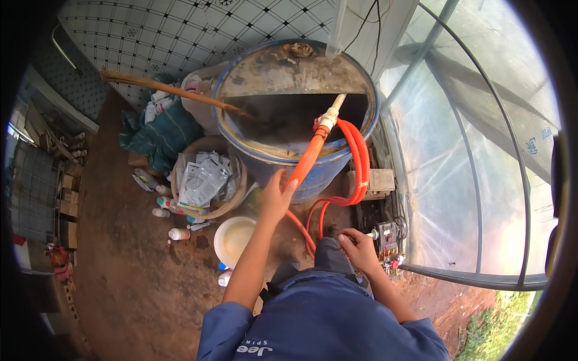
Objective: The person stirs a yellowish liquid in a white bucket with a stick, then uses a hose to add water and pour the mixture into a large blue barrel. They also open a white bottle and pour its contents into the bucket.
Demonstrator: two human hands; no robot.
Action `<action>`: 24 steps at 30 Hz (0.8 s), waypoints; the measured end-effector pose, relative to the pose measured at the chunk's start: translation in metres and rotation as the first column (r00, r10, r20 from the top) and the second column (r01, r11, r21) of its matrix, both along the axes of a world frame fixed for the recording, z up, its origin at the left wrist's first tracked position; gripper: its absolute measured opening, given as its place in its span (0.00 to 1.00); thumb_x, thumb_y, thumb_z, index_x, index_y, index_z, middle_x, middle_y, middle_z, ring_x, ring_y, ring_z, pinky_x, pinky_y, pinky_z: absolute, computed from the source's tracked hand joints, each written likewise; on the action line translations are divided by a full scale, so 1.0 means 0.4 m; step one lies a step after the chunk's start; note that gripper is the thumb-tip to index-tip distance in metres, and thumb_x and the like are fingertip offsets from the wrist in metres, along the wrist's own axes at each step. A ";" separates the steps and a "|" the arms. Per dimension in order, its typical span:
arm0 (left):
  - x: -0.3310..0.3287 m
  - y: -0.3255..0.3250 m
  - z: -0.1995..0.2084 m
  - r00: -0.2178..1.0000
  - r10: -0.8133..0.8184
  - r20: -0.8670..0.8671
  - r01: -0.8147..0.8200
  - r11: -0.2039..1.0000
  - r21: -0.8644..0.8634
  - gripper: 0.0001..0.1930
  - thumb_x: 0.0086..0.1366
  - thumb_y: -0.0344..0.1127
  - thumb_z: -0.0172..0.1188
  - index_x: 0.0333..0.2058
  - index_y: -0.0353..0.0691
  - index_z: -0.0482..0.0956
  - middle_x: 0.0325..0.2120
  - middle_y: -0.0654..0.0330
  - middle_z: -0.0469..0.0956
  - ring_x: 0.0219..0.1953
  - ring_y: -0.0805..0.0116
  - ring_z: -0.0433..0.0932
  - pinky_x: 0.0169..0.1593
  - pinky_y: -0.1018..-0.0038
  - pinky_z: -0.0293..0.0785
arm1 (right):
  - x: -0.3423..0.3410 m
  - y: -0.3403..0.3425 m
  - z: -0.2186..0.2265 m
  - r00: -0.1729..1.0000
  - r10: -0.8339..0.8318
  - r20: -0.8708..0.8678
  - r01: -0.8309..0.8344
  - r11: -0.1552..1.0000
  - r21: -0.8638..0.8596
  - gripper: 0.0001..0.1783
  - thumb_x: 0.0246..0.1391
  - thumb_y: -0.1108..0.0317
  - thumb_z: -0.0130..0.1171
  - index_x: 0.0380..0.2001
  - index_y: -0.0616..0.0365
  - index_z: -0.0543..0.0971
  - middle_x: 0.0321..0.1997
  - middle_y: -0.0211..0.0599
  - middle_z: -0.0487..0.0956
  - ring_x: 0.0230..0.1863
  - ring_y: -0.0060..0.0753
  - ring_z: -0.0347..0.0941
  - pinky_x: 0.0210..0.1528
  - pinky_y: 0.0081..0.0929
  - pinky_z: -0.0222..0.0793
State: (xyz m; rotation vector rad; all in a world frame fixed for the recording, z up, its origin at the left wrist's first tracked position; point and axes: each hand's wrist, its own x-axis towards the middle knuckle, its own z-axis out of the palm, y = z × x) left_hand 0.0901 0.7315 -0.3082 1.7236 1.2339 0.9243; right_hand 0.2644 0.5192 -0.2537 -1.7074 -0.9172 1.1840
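Clearly, left hand (277, 195) holding orange hose (309, 157), right hand (360, 248) half-curled, its grip unclear.

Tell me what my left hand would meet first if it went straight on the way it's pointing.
Past the orange hose against its thumb, your left hand would probably meet the blue barrel first, on its near wall or rim; depth is unclear in this view.

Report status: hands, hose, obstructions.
Left hand gripping orange hose; right hand near trouser leg, hold unclear. Pale fitting over open part of blue barrel. Wooden stick slants into same opening.
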 end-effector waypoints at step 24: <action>0.099 -0.177 0.178 0.927 -0.335 0.165 0.370 0.888 -0.273 0.14 0.66 0.41 0.63 0.35 0.32 0.81 0.25 0.57 0.82 0.26 0.69 0.81 0.32 0.76 0.75 | 0.104 0.363 0.120 0.752 -0.230 -0.618 0.110 0.968 -0.226 0.18 0.70 0.48 0.44 0.41 0.52 0.67 0.24 0.37 0.72 0.16 0.32 0.68 0.18 0.32 0.68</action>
